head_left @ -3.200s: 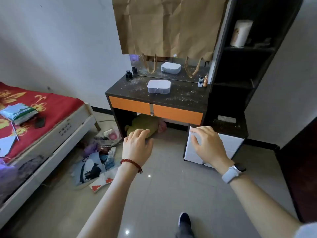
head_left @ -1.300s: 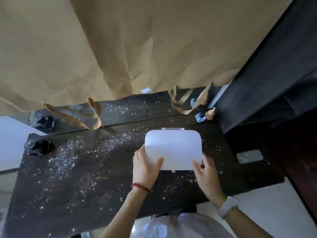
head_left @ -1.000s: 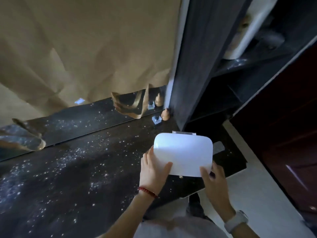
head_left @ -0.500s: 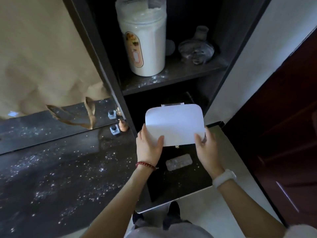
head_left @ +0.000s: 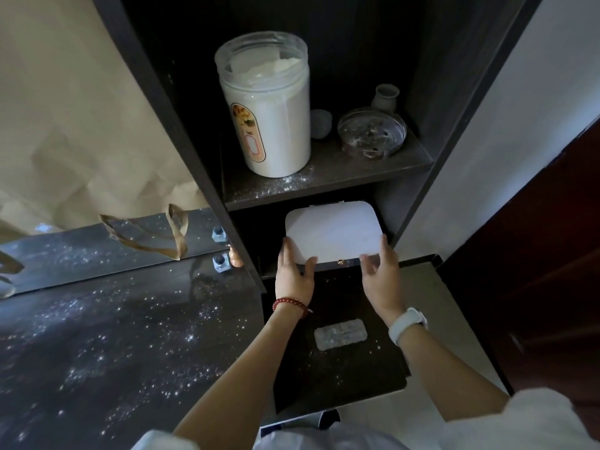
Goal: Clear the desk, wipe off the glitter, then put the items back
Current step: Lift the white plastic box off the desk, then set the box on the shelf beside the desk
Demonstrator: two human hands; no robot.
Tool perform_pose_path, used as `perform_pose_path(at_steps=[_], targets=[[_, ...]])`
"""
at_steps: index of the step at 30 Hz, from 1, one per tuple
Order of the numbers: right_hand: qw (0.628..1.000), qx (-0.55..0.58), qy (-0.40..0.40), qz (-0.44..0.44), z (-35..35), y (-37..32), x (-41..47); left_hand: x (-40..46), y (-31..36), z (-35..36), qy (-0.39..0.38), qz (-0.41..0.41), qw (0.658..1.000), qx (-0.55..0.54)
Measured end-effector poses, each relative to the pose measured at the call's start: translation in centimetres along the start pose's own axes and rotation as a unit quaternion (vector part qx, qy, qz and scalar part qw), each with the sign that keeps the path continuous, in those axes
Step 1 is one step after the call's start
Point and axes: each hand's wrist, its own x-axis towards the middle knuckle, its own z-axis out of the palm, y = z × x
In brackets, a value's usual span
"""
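I hold a white rounded box (head_left: 334, 233) by its two near corners, half inside the dark shelf compartment beside the desk. My left hand (head_left: 293, 277) grips the near left corner with its thumb on the lid. My right hand (head_left: 381, 280) holds the near right corner, its fingers along the box's side. The dark desk top (head_left: 113, 336) at the left is strewn with glitter. A small clear bottle (head_left: 220, 263) and a little orange figure (head_left: 236, 258) stand at the desk's back right corner, against the mirror.
On the shelf above the box stand a tall white jar (head_left: 269, 108), a glass dish (head_left: 371, 129) and a small vase (head_left: 385, 99). A blister pack (head_left: 340, 333) lies on the low cabinet top below my hands. Brown paper (head_left: 81, 125) covers the mirror. A dark red door (head_left: 535, 254) is at the right.
I walked up to the desk, lifted the white box off it with both hands, and carried it right and forward into the shelf compartment.
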Motion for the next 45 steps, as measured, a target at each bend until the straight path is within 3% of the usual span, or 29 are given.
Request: perform_pose_path(at_steps=[8, 13, 16, 21, 24, 28, 33, 36, 40, 45], targets=[[0.997, -0.063, 0.041, -0.019, 0.8, -0.3, 0.6, 0.7, 1.1, 0.1, -0.007, 0.006, 0.998, 0.058], [0.995, -0.025, 0.074, -0.06, 1.9, 0.1, -4.8, -4.5, -3.6, -2.0, 0.027, 0.034, 0.993, 0.105], [0.995, -0.038, -0.007, -0.097, 4.6, 0.7, -9.2, -7.7, -8.5, -4.4, 0.036, -0.014, 0.991, 0.127], [0.956, -0.079, -0.241, -0.147, 10.6, -1.7, -12.9, -9.0, -13.9, -9.6, 0.092, -0.115, 0.981, 0.128], [0.934, -0.085, -0.286, -0.195, 14.7, -5.4, -12.0, -7.1, -15.9, -13.0, 0.118, -0.116, 0.978, 0.125], [0.941, -0.145, -0.185, -0.245, 20.8, -9.8, -7.9, -2.7, -17.8, -16.7, 0.098, -0.079, 0.984, 0.123], [0.955, -0.24, -0.07, -0.16, 25.7, -12.1, -2.7, 3.2, -18.4, -18.4, -0.004, 0.028, 0.988, 0.15], [0.958, -0.26, -0.062, -0.107, 27.0, -11.8, -2.0, 6.3, -18.1, -17.5, -0.065, 0.075, 0.982, 0.161], [0.942, -0.307, -0.109, -0.078, 27.0, -10.8, -2.4, 9.3, -17.4, -15.6, -0.124, 0.083, 0.969, 0.195], [0.953, -0.273, -0.109, -0.078, 25.5, -10.7, -4.2, 11.7, -17.3, -14.3, -0.122, 0.082, 0.962, 0.23]])
